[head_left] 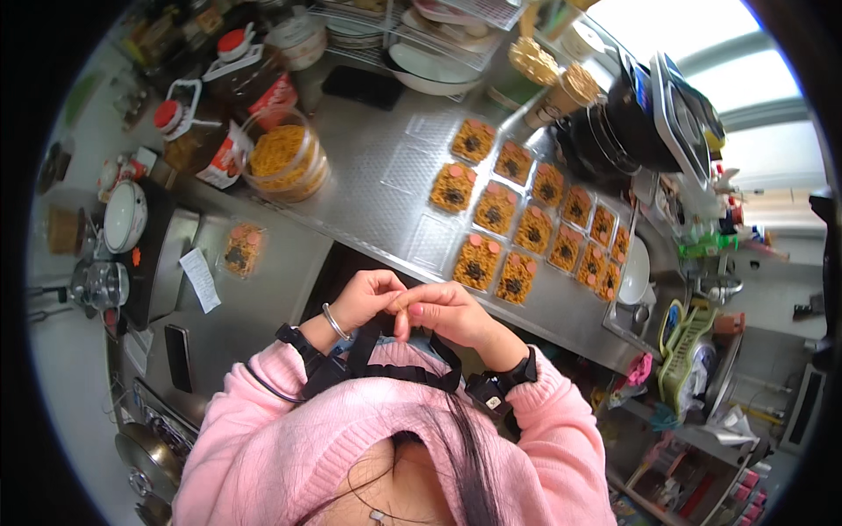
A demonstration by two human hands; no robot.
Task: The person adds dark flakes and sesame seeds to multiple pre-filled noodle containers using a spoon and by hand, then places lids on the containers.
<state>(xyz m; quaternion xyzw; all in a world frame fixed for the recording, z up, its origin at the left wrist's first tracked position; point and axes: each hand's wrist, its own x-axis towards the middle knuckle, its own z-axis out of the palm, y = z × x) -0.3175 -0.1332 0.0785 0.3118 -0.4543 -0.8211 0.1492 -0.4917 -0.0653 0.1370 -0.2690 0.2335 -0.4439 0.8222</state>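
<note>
My left hand (pixel 365 304) and my right hand (pixel 458 317) meet in front of my body, short of the counter's edge. Their fingertips are pressed together. Anything between them is hidden or too small to make out. Beyond them, on the metal counter (pixel 368 188), several clear square trays of orange-brown food (pixel 478 261) stand in rows. Dark bits and pink round slices top most portions. Another such tray (pixel 242 249) lies apart on the left counter. A round clear tub (pixel 285 162) of loose orange-brown food sits at the far left.
Two big red-capped bottles (pixel 195 131) stand behind the tub. Flat empty clear trays (pixel 430 241) lie beside the filled rows. A black phone (pixel 178 358) and a paper slip (pixel 201 280) rest on the left counter. Black cookware (pixel 605 136) and a white bowl (pixel 635 270) are at the right.
</note>
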